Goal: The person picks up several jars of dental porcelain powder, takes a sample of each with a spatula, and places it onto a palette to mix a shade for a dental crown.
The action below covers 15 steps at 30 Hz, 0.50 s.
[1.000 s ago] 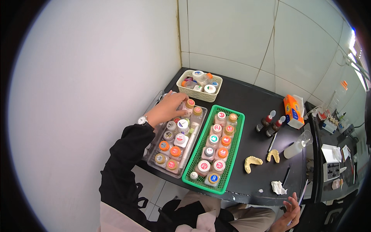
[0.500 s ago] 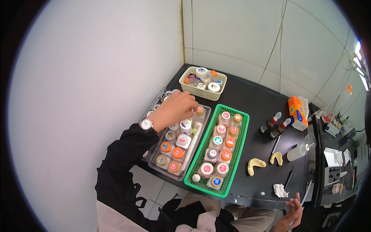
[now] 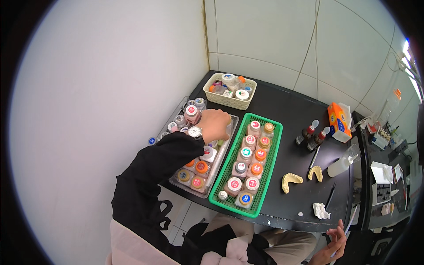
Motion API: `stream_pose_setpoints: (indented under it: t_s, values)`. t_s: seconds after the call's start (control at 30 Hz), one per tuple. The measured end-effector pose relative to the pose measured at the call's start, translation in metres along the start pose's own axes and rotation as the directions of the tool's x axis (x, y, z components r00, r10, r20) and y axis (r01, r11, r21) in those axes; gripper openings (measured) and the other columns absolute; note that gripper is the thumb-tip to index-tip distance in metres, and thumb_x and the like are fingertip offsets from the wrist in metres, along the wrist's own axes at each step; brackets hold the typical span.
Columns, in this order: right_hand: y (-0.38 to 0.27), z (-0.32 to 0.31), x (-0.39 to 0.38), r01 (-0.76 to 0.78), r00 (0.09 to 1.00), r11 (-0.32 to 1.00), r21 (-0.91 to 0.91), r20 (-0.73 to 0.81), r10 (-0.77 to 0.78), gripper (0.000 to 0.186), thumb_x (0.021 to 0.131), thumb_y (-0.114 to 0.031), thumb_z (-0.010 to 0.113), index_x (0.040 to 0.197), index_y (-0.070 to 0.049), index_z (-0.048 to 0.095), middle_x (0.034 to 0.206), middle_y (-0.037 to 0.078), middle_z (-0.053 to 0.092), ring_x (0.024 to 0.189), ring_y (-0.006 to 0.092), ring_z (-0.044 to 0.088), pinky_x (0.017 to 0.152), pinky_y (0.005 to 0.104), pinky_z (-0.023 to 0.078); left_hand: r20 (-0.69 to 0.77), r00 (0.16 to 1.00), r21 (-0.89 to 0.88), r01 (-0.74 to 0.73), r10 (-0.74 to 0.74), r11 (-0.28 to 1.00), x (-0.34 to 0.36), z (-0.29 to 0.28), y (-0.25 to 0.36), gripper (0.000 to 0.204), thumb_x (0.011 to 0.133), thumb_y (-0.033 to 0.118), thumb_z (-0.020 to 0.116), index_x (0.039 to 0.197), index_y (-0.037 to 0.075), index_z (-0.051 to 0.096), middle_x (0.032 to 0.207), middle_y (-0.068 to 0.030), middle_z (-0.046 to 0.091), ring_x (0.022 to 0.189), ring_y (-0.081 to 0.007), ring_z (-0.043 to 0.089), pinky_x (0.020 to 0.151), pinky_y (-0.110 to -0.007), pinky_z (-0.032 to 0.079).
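Observation:
My left hand [image 3: 213, 125], wearing a watch, is curled over the upper right of a clear tray [image 3: 203, 193] of small capped jars; its fingertips are hidden among them. A pink-labelled jar [image 3: 191, 114] stands just left of it. Beside that tray is a green basket [image 3: 275, 159] holding two rows of jars. My right hand [image 3: 334, 242], low at the right, is closed around a slender pale tool [image 3: 351, 221], near a crumpled white tissue [image 3: 321, 211].
A cream basket [image 3: 227, 102] of jars sits behind. Rightward are two yellowish dental casts [image 3: 291, 182], two dark bottles [image 3: 315, 139], a tissue box [image 3: 338, 121], a squeeze bottle [image 3: 338, 166], dark tools [image 3: 331, 195] and an adjoining cluttered counter [image 3: 388, 160]. A wall borders the left.
My left hand has shifted right and downward over the clear tray, uncovering jars at its upper left. My right hand keeps the slender tool at the lower right.

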State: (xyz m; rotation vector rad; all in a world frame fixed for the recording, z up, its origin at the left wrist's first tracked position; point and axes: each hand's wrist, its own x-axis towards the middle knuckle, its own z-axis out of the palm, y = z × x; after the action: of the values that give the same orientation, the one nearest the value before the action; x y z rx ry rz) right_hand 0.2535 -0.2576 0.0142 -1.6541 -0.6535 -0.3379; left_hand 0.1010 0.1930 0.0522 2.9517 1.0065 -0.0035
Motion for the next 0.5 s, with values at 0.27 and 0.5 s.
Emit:
stream_pose_setpoints:
  t_s: [0.27,0.5]
  values:
    - [0.0,-0.002,-0.001,0.007,1.0,0.999,-0.047,0.017,-0.007,0.055,0.105,-0.038,0.038,0.103,0.01,0.063,0.109,0.026,0.067,0.077,0.0228,0.066,0.07,0.0288,0.054,-0.048,0.999,-0.026,-0.017,0.015,1.0,-0.001,0.01,-0.006,0.037,0.063,0.035,0.081,0.08,0.004,0.069,0.076,-0.0149,0.068,0.075,-0.0328,0.068,0.065,-0.043,0.052]
    - [0.008,-0.014,-0.006,-0.01,0.999,1.0,0.006,-0.046,0.011,0.056,0.105,-0.042,0.035,0.102,0.007,0.062,0.105,0.026,0.068,0.076,0.0236,0.068,0.069,0.0282,0.054,-0.192,0.976,-0.462,-0.002,-0.098,0.887,-0.01,-0.041,-0.054,0.025,0.084,0.025,0.067,0.09,0.001,0.073,0.075,-0.014,0.069,0.065,-0.0222,0.064,0.061,-0.036,0.049]
